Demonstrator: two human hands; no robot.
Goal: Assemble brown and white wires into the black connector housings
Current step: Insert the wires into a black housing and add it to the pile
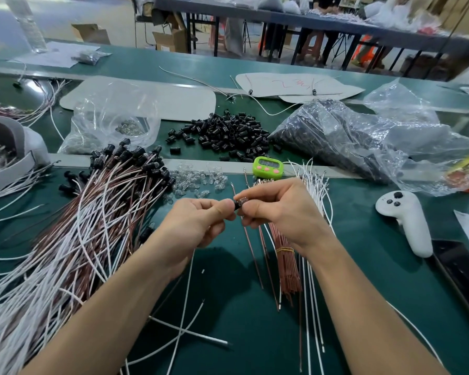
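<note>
My left hand and my right hand meet above the green mat and together pinch one small black connector housing between their fingertips. A white wire trails down from under my left hand. A banded bundle of brown wires and loose white wires lie under my right wrist. A big heap of finished brown and white wires with black housings fills the left. Loose black housings are piled behind.
Clear small bulbs lie beside a green timer. A plastic bag of black parts sits at the back right, a clear bag at the back left. A white controller and a dark phone lie right.
</note>
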